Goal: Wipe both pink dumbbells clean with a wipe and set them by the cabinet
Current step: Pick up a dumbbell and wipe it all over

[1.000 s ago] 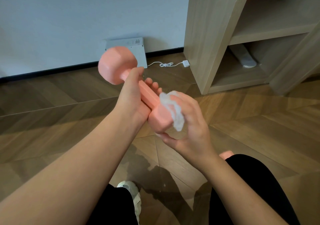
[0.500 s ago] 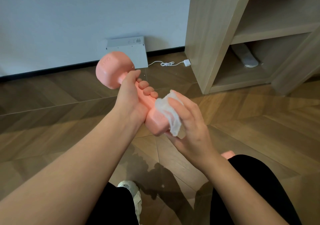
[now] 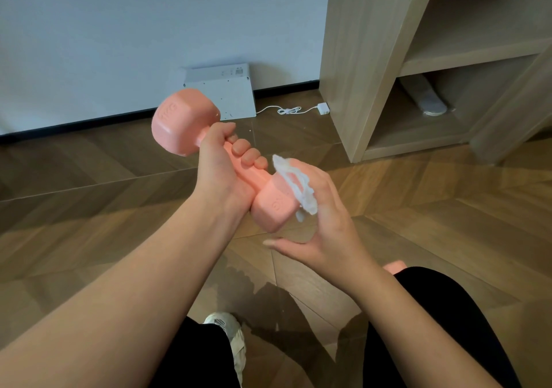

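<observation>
My left hand [image 3: 221, 169] grips the handle of a pink dumbbell [image 3: 179, 122], held in the air above the floor with one head up to the left and the other down to the right. My right hand [image 3: 325, 226] holds a crumpled white wipe [image 3: 298, 187] against the right side of the lower head. Its thumb sticks out below that head. A small piece of the second pink dumbbell [image 3: 394, 266] shows on the floor behind my right knee.
A light wooden cabinet [image 3: 367, 59] with open shelves stands at the right; a grey slipper [image 3: 427, 98] lies in its lowest compartment. A white box [image 3: 227, 95] leans on the wall, a white cable and plug [image 3: 322, 108] beside it. My shoe [image 3: 227, 331] is below.
The dumbbell has turned in my left hand, so that the end face of its lower head now shows. The wipe has slid to the right side of that head, and my thumb has come away.
</observation>
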`<action>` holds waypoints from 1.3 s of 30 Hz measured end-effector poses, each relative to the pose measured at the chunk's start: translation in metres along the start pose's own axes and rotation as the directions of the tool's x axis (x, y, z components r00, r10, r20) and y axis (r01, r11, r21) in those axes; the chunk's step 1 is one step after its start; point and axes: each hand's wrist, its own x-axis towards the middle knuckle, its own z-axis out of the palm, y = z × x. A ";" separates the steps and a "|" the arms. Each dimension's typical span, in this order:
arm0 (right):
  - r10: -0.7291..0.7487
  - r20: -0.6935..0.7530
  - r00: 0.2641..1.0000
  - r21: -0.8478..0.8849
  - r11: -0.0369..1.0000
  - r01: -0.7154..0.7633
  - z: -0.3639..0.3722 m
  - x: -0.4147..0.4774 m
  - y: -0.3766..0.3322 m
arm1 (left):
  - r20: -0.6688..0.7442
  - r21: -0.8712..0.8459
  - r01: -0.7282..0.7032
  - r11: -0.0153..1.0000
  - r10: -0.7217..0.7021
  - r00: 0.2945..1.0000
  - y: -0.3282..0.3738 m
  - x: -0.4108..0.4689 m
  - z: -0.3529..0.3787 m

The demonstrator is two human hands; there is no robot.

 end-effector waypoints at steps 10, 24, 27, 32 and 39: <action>0.143 -0.050 0.988 0.054 0.989 -0.140 -0.008 -0.005 -0.005 | 0.079 0.015 0.006 1.000 -0.007 0.997 -0.002 -0.006 0.007; 0.023 -0.088 0.996 -0.007 1.000 -0.023 -0.012 -0.006 -0.004 | 0.129 0.011 0.059 0.998 -0.060 0.990 -0.002 -0.011 0.012; 0.045 -0.092 0.995 -0.037 0.998 -0.048 -0.012 -0.008 -0.003 | 0.128 0.033 0.067 0.997 -0.070 0.989 -0.005 -0.012 0.012; -0.229 -0.069 0.971 -0.229 0.951 0.208 -0.016 -0.003 0.001 | -0.044 0.130 0.085 0.988 -0.080 0.996 -0.006 -0.009 0.013; -0.116 0.009 0.993 -0.217 0.969 0.116 -0.012 -0.009 0.005 | -0.079 0.088 0.118 0.989 -0.111 0.991 -0.003 -0.004 0.007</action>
